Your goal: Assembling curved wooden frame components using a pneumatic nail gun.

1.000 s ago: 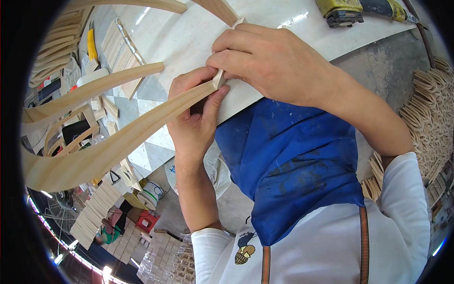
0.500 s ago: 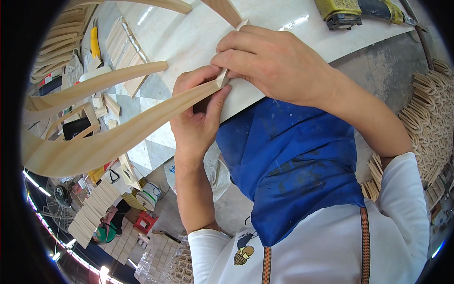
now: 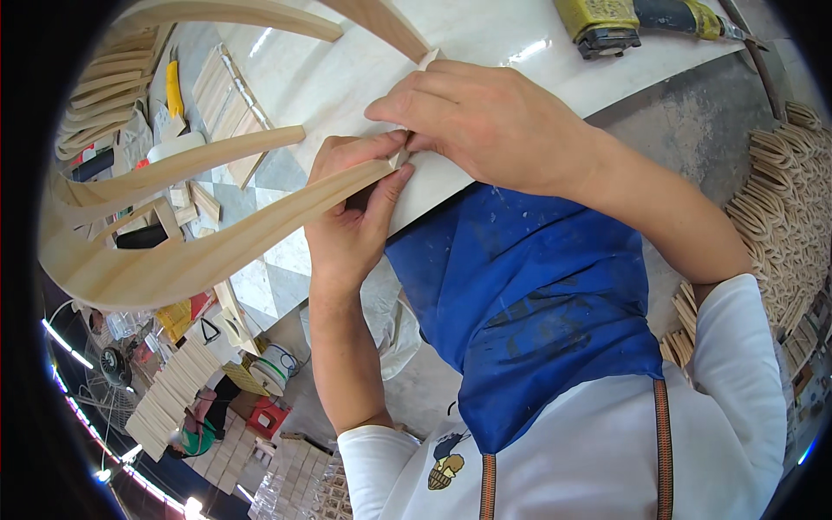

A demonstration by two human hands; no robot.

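A pale wooden frame with several curved legs (image 3: 199,264) stretches from the left toward me. My left hand (image 3: 342,230) is closed around the end of its nearest leg, fingers behind and thumb in front, by the leg's squared tip (image 3: 399,159). Just above that tip, my right hand (image 3: 494,126) is bent with fingers and thumb drawn together; what they hold, if anything, is hidden. Behind its knuckles another leg (image 3: 386,26) ends in a pale squared tip.
A yellow nail gun (image 3: 598,22) lies at the far right of the white tabletop (image 3: 511,78). Thin wooden slats (image 3: 225,95) and a yellow-handled cutter (image 3: 174,87) lie at left. Stacked curved wood pieces (image 3: 771,225) fill the right; a person in green headwear (image 3: 199,438) is lower left.
Both hands and the leg end have shifted slightly left. My right thumb has lifted away from the tip, and its fingers now sit just above it. My left hand keeps its hold.
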